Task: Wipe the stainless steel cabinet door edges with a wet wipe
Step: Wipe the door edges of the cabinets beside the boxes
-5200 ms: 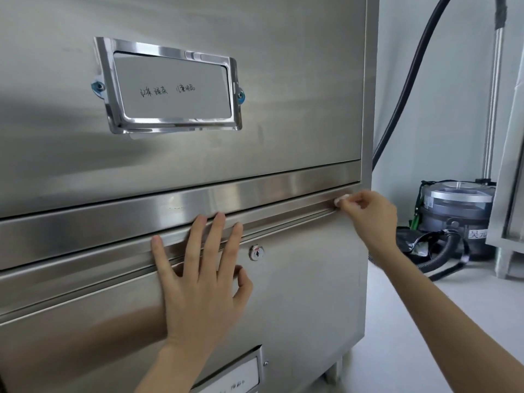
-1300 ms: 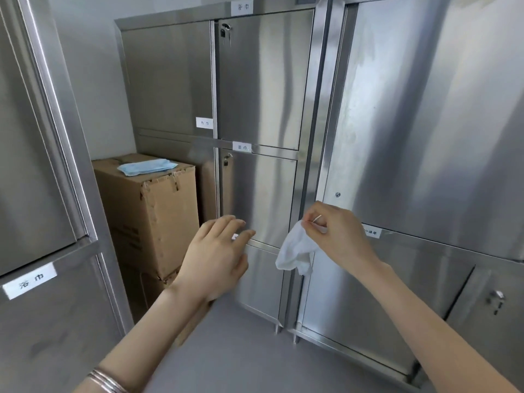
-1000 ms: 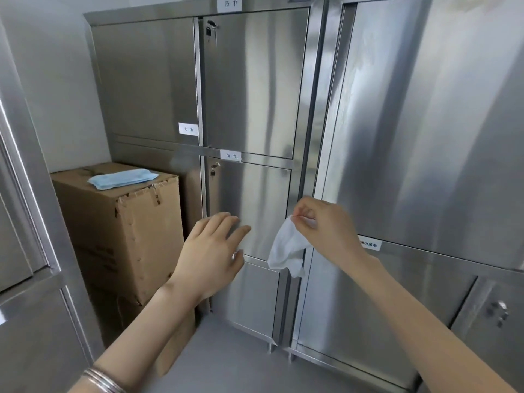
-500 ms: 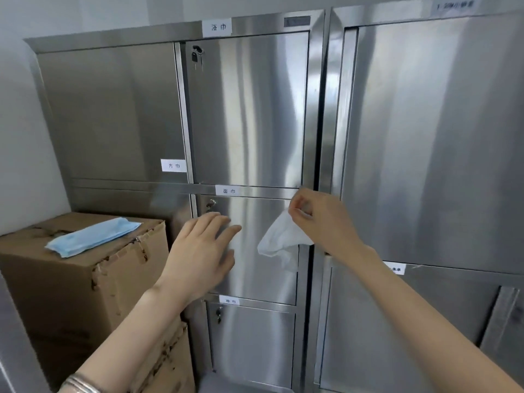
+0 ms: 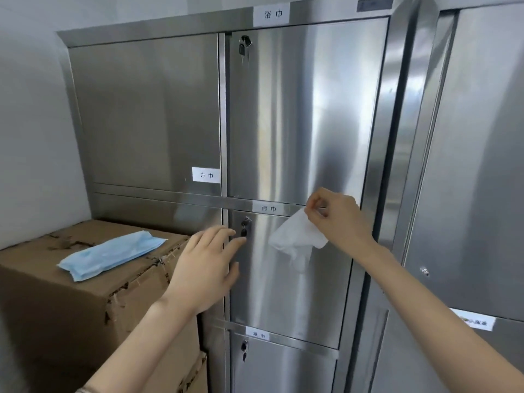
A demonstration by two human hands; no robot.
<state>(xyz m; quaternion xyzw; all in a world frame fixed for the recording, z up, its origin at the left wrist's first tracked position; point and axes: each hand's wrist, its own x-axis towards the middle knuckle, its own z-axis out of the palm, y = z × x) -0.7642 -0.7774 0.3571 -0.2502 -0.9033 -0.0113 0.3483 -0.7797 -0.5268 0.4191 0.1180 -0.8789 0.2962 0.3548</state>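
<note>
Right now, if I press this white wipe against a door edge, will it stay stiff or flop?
Probably flop: the wipe hangs limp and crumpled below the right hand, which pinches only its top. Likely very light, since a fingertip pinch carries it. It may bunch when pushed.

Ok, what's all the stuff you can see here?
cabinets: two, silver, side by side
labels: five, white, on the cabinets
locks: three, dark, down the middle doors' left edge
boxes: two, brown, stacked at left
pack: one, blue, on the top box
wipe: one, white, hanging before the middle door
left hand: one, open, by the middle lock
right hand: one, fingers pinching the wipe's top
</note>
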